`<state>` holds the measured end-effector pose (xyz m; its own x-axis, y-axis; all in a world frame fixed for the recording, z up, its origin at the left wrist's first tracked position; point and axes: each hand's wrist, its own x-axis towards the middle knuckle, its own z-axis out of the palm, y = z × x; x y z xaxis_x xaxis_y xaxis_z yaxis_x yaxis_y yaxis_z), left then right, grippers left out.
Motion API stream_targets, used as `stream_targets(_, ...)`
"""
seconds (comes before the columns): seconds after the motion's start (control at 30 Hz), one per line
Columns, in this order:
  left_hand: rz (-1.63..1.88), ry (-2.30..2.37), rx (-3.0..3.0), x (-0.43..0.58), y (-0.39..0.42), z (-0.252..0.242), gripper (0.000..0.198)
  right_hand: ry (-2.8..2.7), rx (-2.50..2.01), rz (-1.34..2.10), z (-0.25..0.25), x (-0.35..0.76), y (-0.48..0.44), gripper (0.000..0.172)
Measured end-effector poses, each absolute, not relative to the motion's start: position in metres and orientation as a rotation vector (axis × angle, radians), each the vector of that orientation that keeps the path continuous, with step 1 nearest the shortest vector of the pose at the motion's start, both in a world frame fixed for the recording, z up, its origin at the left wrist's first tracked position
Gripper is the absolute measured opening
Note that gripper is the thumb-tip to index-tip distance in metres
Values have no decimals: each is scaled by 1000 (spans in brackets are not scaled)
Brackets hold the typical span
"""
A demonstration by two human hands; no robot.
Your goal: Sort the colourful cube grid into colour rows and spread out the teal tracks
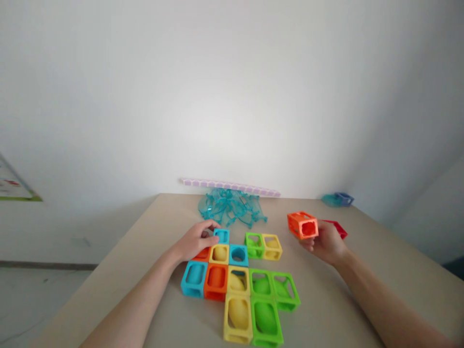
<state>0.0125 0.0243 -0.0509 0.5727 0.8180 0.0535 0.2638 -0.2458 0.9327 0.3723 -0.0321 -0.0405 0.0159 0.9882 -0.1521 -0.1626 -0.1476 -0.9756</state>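
My left hand [197,239] has its thumb and fingers closed about a small blue open-frame cube [222,236] at the far edge of a cluster of such cubes. Raised at the right, my right hand [326,241] grips an orange open-sided block [302,225], apart from the cluster. Blue, orange, yellow and green cubes lie edge to edge in the cluster, among them a yellow cube [238,319] and a green cube [267,321] at the front. Just behind these, a green cube [254,245] and a yellow cube [271,247] sit side by side.
A red block [339,229] is partly hidden behind my right hand. Crumpled teal translucent netting [232,208] lies near the wall, below a long lilac patterned strip [232,185]. At the back right corner rests a dark blue block [344,198] beside something teal.
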Motion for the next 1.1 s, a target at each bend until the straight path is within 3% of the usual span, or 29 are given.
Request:
stream_targets(0.13,762,954,1791,15,23,-53,28,-1033,-1097,1278,-23,339,-39,12)
stream_targets(0.33,846,1103,1843,4,29,-50,22,-1401,-1263,1292,13,242,-44,17)
stream_targets(0.53,508,753,1861,-15,26,-39,30,-1770,-1424,692,-13,189,-32,19)
stream_targets(0.63,460,669,1843,-17,24,-36,42,-1858,-1395,651,-24,191,-32,17)
stream_targets(0.9,556,632,1855,-14,24,-39,51,-1930,-1382,592,-23,191,-32,16)
stream_targets(1.03,698,766,1842,-15,28,-44,31,-1906,-1391,617,-24,192,-30,18)
stream_targets(1.1,844,769,1780,-15,29,-43,31,-1858,-1392,647,-25,192,-30,19)
